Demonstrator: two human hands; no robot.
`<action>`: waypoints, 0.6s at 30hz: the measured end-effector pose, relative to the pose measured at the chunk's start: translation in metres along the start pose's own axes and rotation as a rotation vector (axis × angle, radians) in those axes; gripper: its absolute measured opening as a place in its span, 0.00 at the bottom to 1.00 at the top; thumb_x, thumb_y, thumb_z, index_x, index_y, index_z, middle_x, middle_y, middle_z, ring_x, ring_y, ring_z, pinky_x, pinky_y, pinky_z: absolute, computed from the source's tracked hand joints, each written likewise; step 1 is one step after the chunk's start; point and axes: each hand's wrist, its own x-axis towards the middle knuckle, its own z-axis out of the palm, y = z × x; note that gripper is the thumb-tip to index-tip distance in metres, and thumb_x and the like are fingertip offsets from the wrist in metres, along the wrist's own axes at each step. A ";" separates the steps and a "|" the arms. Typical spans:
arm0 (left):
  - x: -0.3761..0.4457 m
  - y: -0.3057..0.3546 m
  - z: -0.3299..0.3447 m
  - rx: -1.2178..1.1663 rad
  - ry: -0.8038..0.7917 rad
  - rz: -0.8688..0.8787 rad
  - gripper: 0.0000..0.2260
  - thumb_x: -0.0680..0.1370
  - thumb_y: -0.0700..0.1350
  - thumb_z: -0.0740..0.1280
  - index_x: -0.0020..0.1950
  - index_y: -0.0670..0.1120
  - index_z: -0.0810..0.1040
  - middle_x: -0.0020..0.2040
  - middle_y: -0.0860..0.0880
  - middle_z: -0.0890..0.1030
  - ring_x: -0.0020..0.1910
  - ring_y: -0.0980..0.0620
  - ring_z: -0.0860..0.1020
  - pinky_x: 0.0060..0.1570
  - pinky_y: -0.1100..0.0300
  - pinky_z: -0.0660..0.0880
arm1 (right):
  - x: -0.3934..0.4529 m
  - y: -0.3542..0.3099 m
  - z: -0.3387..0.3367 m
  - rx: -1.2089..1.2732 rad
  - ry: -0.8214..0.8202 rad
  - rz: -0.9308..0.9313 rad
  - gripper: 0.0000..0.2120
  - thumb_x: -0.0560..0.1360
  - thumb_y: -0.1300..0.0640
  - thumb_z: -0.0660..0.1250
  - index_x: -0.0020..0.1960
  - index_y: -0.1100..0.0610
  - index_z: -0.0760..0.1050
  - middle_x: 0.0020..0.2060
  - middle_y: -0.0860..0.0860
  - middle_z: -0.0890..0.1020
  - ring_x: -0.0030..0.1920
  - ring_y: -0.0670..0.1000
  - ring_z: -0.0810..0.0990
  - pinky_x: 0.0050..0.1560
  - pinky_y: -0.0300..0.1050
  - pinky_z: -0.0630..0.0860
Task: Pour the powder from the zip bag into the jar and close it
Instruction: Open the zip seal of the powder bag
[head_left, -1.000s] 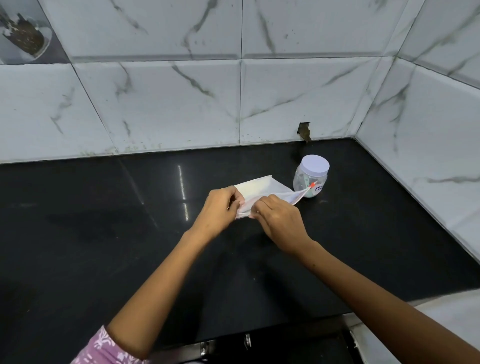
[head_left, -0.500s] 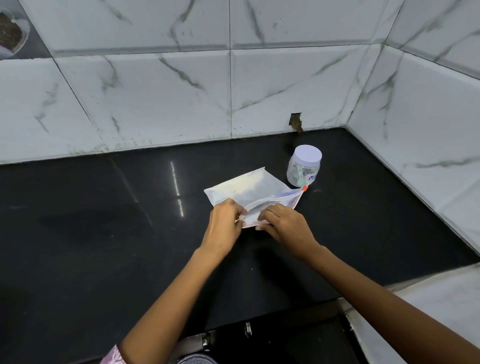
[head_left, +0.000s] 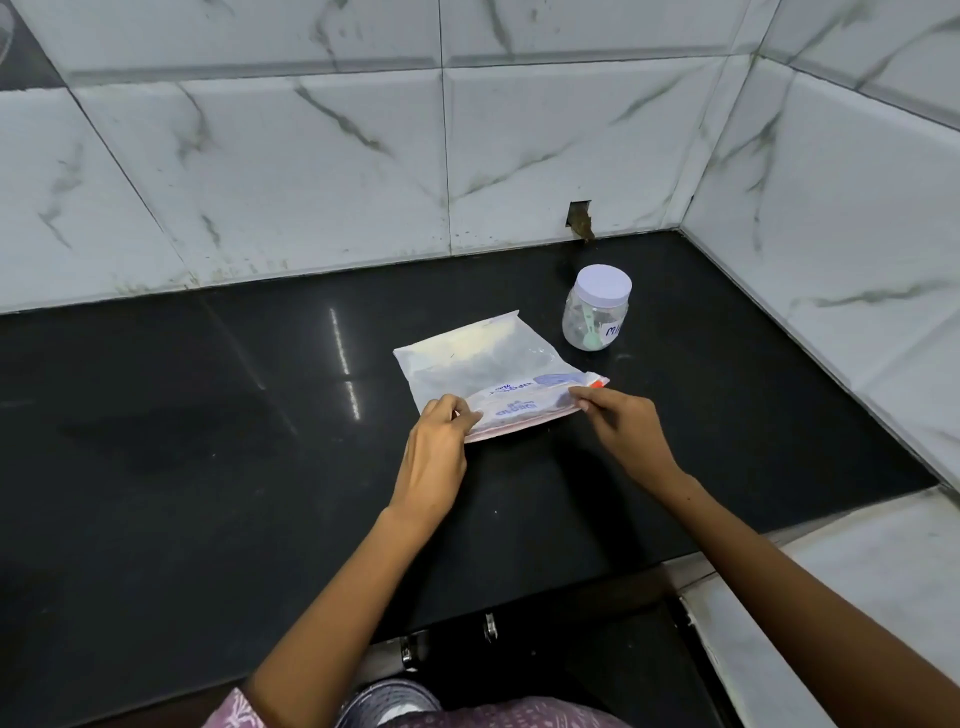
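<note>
The left hand (head_left: 435, 451) reaches in over the black, glossy surface (head_left: 208, 441) and pinches the near left corner of the zip bag (head_left: 483, 364), thumb and fingertips curled onto the sealed strip while the rest of the hand lies low against the surface. The bag lies flat, its zip edge toward the person and its closed bottom pointing away toward the wall; it is clear plastic with blue printing near the zip strip, and pale powder shows through the far half. At the right end of the strip sits a small orange-red tab (head_left: 598, 383).

The right hand (head_left: 621, 428) holds the same zip edge further right — its thumb and forefinger pinch the strip just short of that tab, the other fingers curled under. The two hands are apart along the strip, with the printed band of the bag between them.

Beyond the bag's right corner, near it but not touching, stands the jar (head_left: 595, 322) — clear, upright, with its white lid (head_left: 605, 283) on. A small green spoon (head_left: 591, 332) shows through the wall, and a white label with blue writing faces right. Marbled white tiles (head_left: 311, 171) rise behind and to the right.
</note>
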 end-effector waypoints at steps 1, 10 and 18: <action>-0.002 0.000 0.003 0.006 0.002 -0.008 0.19 0.68 0.22 0.64 0.55 0.36 0.81 0.45 0.42 0.78 0.43 0.43 0.76 0.42 0.49 0.78 | -0.002 0.000 0.002 0.044 -0.014 0.049 0.10 0.76 0.65 0.68 0.56 0.60 0.82 0.50 0.54 0.86 0.48 0.51 0.85 0.53 0.43 0.79; -0.018 0.010 0.018 -0.065 -0.013 -0.037 0.10 0.76 0.40 0.69 0.55 0.47 0.83 0.48 0.49 0.80 0.46 0.48 0.78 0.44 0.55 0.74 | -0.022 0.002 0.011 0.354 -0.039 0.389 0.06 0.74 0.65 0.70 0.51 0.63 0.81 0.45 0.54 0.85 0.46 0.51 0.83 0.53 0.46 0.80; 0.020 0.040 0.035 -0.201 0.001 -0.107 0.10 0.78 0.47 0.66 0.57 0.46 0.81 0.53 0.50 0.80 0.53 0.50 0.76 0.50 0.56 0.73 | -0.009 0.015 -0.005 0.313 0.031 0.407 0.06 0.74 0.63 0.69 0.51 0.60 0.81 0.45 0.52 0.85 0.44 0.46 0.83 0.47 0.40 0.79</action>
